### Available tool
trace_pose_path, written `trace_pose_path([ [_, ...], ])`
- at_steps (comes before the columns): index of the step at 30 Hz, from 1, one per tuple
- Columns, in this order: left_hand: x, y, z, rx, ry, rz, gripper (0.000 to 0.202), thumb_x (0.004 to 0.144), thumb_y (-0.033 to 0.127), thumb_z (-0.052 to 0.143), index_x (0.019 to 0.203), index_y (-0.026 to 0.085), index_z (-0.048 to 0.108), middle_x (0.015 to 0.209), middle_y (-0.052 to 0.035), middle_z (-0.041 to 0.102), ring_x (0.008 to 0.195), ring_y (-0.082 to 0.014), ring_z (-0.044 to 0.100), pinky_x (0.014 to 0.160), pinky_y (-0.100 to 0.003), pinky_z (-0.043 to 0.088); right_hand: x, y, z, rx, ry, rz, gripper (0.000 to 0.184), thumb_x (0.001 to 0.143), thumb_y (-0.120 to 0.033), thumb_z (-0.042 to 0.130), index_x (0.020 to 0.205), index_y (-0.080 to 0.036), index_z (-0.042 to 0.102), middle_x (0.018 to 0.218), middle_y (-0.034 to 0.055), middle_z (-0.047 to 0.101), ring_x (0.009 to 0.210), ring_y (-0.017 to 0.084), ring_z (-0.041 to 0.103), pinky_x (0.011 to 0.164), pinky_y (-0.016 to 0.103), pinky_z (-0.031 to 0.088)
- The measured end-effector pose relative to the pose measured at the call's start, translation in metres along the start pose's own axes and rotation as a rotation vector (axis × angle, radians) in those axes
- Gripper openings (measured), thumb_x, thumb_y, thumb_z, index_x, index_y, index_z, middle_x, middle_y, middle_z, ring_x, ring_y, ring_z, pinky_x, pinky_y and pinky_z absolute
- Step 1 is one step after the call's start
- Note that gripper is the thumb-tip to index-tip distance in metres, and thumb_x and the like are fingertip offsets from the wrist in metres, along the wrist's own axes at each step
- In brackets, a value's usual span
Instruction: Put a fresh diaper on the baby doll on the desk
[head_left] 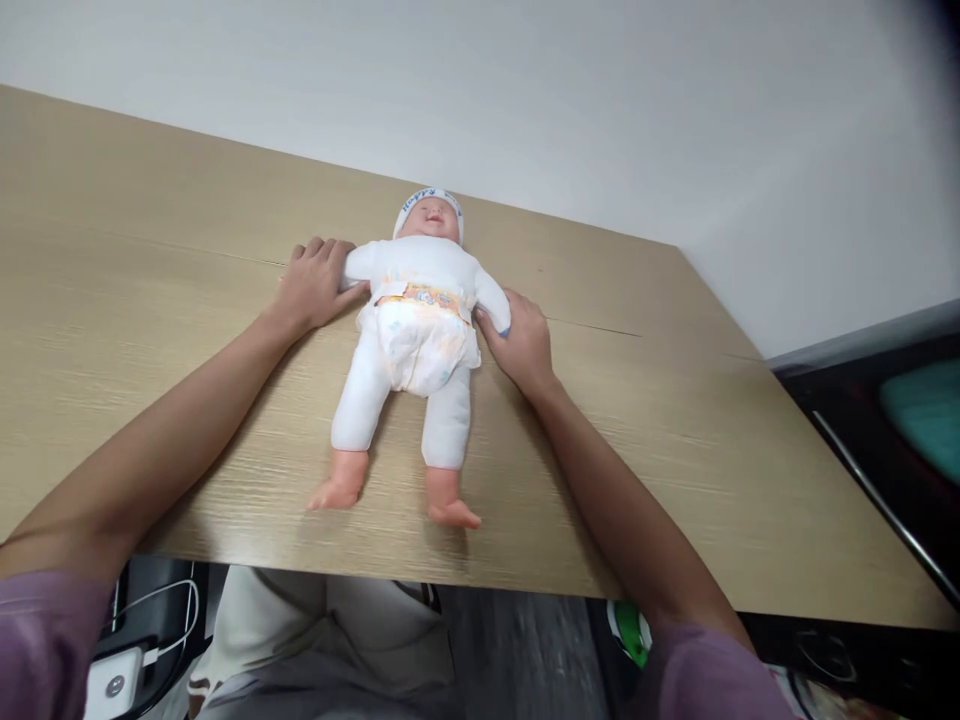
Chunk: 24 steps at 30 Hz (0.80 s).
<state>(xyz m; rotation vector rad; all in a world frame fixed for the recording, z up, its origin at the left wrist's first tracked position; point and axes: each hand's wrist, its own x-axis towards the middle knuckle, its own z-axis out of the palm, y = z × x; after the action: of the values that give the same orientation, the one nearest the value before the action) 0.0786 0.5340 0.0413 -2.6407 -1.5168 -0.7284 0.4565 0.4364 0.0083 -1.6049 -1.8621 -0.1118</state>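
A baby doll (417, 260) lies on its back, head toward the wall, its bare feet toward me. It has a white cloth body, a white cap (430, 196) with blue lettering and a white diaper (418, 345) with an orange patterned waistband around its hips. My left hand (316, 282) is closed around the end of the doll's arm on the left, covering its hand. On the other side, my right hand (523, 338) grips the doll's other arm near the wrist, thumb on the near side. Both doll arms are spread outward.
The doll rests on a light wooden table (660, 440) that meets a pale wall (570, 110). A dark object with a teal panel (926, 410) stands at the right edge. Below the table's front edge are a white device with a cable (114, 684) and a green-and-white item (630, 632).
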Motion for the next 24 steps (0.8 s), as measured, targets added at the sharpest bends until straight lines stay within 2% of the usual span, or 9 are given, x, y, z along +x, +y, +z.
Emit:
trace_pose_path([
  [3,0.000,0.013,-0.005,-0.008,-0.032,-0.076,0.071,0.103,0.063,0.057,0.151,0.011,0.061,0.142,-0.0270,0.072,0.137,-0.0499,0.062,0.123,-0.064,0.039,0.002,-0.021,-0.001,0.041,-0.001,0.148,0.059,0.110,-0.072,0.050,0.127,-0.020,0.071,0.126,0.0201,0.080,0.117,0.040,0.073,0.108,0.057,0.057],
  [6,-0.002,0.033,-0.018,-0.134,-0.081,-0.274,0.065,0.098,0.061,0.064,0.141,0.013,0.063,0.132,-0.0242,0.077,0.122,-0.0441,0.069,0.111,-0.057,0.051,0.005,-0.047,-0.003,0.150,0.004,0.325,0.052,0.104,-0.071,0.059,0.113,-0.023,0.073,0.113,0.0174,0.082,0.105,0.037,0.074,0.100,0.053,0.060],
  [9,-0.021,0.061,-0.050,-0.316,-0.103,-0.461,0.062,0.092,0.064,0.072,0.131,0.017,0.062,0.127,-0.0208,0.079,0.110,-0.0387,0.072,0.096,-0.049,0.058,-0.002,-0.067,-0.024,0.319,-0.014,0.408,0.051,0.099,-0.071,0.066,0.113,-0.023,0.074,0.112,0.0139,0.083,0.103,0.034,0.075,0.098,0.052,0.062],
  [11,-0.053,0.083,-0.080,-0.406,-0.094,-0.493,0.064,0.089,0.068,0.075,0.128,0.020,0.060,0.126,-0.0180,0.079,0.106,-0.0364,0.074,0.091,-0.047,0.059,-0.016,-0.076,-0.052,0.453,-0.031,0.384,0.054,0.098,-0.070,0.068,0.122,-0.022,0.076,0.121,0.0124,0.084,0.108,0.033,0.076,0.101,0.051,0.062],
  [14,-0.132,0.122,-0.125,-0.523,-0.101,-0.415,0.067,0.089,0.071,0.075,0.131,0.024,0.054,0.123,-0.0127,0.080,0.103,-0.0341,0.077,0.087,-0.044,0.061,-0.054,-0.088,-0.109,0.605,-0.094,0.283,0.058,0.100,-0.068,0.070,0.139,-0.025,0.075,0.135,0.0107,0.082,0.122,0.033,0.076,0.104,0.048,0.062],
  [17,-0.242,0.159,-0.148,-0.594,-0.204,-0.281,0.062,0.093,0.059,0.077,0.137,0.025,0.049,0.124,-0.0105,0.081,0.101,-0.0316,0.081,0.082,-0.039,0.062,-0.107,-0.104,-0.167,0.580,-0.190,0.133,0.052,0.103,-0.063,0.072,0.138,-0.025,0.077,0.132,0.0100,0.082,0.121,0.033,0.077,0.103,0.045,0.062],
  [20,-0.366,0.184,-0.144,-0.636,-0.297,-0.227,0.054,0.095,0.046,0.076,0.138,0.027,0.049,0.116,-0.0082,0.084,0.090,-0.0296,0.084,0.075,-0.036,0.065,-0.169,-0.128,-0.205,0.537,-0.362,0.012,0.042,0.106,-0.047,0.076,0.142,-0.026,0.076,0.132,0.0089,0.082,0.119,0.031,0.077,0.102,0.042,0.062],
  [22,-0.442,0.191,-0.135,-0.589,-0.336,-0.277,0.049,0.095,0.039,0.074,0.138,0.027,0.053,0.115,-0.0085,0.085,0.091,-0.0304,0.085,0.077,-0.037,0.067,-0.208,-0.146,-0.215,0.565,-0.511,-0.050,0.045,0.107,-0.038,0.077,0.151,-0.029,0.071,0.141,0.0088,0.079,0.126,0.031,0.076,0.106,0.041,0.061],
  [24,-0.503,0.192,-0.130,-0.538,-0.411,-0.295,0.046,0.093,0.039,0.076,0.134,0.026,0.058,0.116,-0.0095,0.086,0.092,-0.0317,0.086,0.078,-0.037,0.069,-0.241,-0.163,-0.212,0.578,-0.643,-0.098,0.049,0.108,-0.031,0.076,0.156,-0.032,0.068,0.145,0.0087,0.077,0.130,0.030,0.075,0.109,0.041,0.060],
])
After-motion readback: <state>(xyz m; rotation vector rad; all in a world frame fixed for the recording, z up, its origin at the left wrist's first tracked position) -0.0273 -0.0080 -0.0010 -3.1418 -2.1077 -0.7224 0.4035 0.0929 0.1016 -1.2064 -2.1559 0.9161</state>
